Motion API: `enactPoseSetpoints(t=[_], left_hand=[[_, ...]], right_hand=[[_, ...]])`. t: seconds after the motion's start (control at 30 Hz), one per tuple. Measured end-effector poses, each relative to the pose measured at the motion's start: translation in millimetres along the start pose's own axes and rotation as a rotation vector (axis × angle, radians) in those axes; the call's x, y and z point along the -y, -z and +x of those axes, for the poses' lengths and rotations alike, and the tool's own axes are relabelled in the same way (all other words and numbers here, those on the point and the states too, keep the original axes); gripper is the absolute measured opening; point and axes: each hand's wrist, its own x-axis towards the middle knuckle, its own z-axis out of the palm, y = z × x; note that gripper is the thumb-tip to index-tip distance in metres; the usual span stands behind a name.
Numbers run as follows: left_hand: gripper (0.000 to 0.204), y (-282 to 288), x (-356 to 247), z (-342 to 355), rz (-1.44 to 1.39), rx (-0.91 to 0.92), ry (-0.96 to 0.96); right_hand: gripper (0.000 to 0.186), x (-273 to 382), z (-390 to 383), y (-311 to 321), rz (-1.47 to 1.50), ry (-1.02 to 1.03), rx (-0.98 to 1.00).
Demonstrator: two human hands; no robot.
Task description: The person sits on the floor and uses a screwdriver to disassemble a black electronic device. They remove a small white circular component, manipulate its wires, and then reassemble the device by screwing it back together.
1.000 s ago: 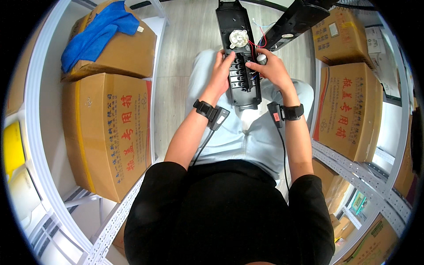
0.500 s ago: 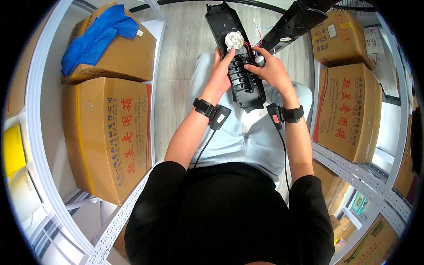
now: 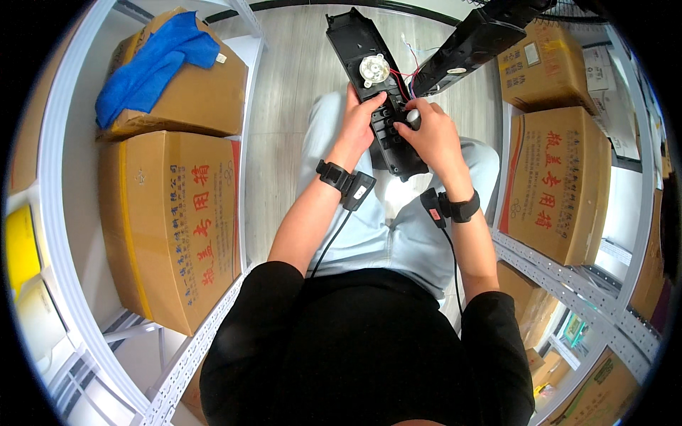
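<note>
A long black plastic housing (image 3: 348, 39) lies tilted over my lap, with a clear round speaker-like part (image 3: 374, 69), red and pale wires, and a row of black parts along its lower half. My left hand (image 3: 354, 128) grips its left side, thumb on top. My right hand (image 3: 432, 138) is on its right half with bent fingers around a small silver cylinder (image 3: 413, 116); whether this is loose or attached is unclear. Just beyond, a taller black part (image 3: 460, 44) leans at upper right, near the wires.
Metal shelving (image 3: 252, 18) holds cardboard boxes (image 3: 177, 234) on my left, one topped by a blue cloth (image 3: 156, 50), and more boxes (image 3: 554, 177) on my right. Grey floorboards (image 3: 277, 71) lie between them. Cabled black devices (image 3: 359, 190) are strapped to both wrists.
The housing's top has swung left and the whole piece has moved slightly down. My right hand has moved lower and turned, its fingers closing in around the silver cylinder.
</note>
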Motion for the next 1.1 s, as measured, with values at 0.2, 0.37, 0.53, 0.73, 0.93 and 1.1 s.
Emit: enactPoseSetpoints(t=[0.2, 0.37, 0.53, 0.73, 0.93, 1.1], left_hand=[[0.049, 1.0, -1.5, -2.3, -0.036, -0.004, -0.01], [0.05, 3.6, -1.0, -3.7, -0.049, -0.013, -0.038], [0.051, 1.3, -1.8, -4.9, -0.045, -0.011, -0.064], [0.052, -1.5, -4.4, -8.3, -0.046, -0.028, -0.056], [0.05, -3.9, -7.1, -10.1, -0.059, -0.016, -0.052], [0.047, -7.5, -6.5, -11.7, -0.06, -0.01, -0.063]], right_hand=[[0.043, 2.3, -9.4, -6.6, -0.091, 0.004, -0.047], [0.042, 5.3, -13.3, -7.8, -0.114, -0.042, 0.044], [0.045, 3.0, -17.1, -14.1, -0.131, 0.005, -0.03], [0.042, 6.7, -22.1, -21.1, -0.232, 0.033, -0.057], [0.037, 7.3, -25.1, -28.8, -0.278, 0.063, -0.075], [0.027, 7.7, -26.4, -7.4, -0.146, 0.129, -0.183]])
